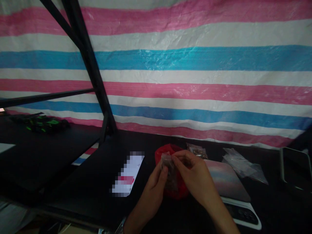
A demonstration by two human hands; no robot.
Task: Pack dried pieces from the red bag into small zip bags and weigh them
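Note:
A small clear plastic bag (170, 174) is held between both hands over a red bag (181, 191). My left hand (156, 183) grips the clear bag's left side, thumb in front. The fingers of my right hand (192, 170) pinch its upper right edge. Whatever is inside the clear bag is too dim to make out. Just beyond my right hand lies another clear bag with small brownish contents (200, 152). Partly behind my right forearm is a flat device like a small scale (227, 178), with a shiny top and a white front panel with buttons.
Several clear plastic bags (243, 165) lie right of the scale. A framed dark device (294, 169) stands at far right. Left of my hands is a bright, blurred-out phone-like screen (129, 175). A black metal frame (92, 70) rises at left, near a green-and-black toy car (46, 124). Striped sheeting (195, 58) hangs behind.

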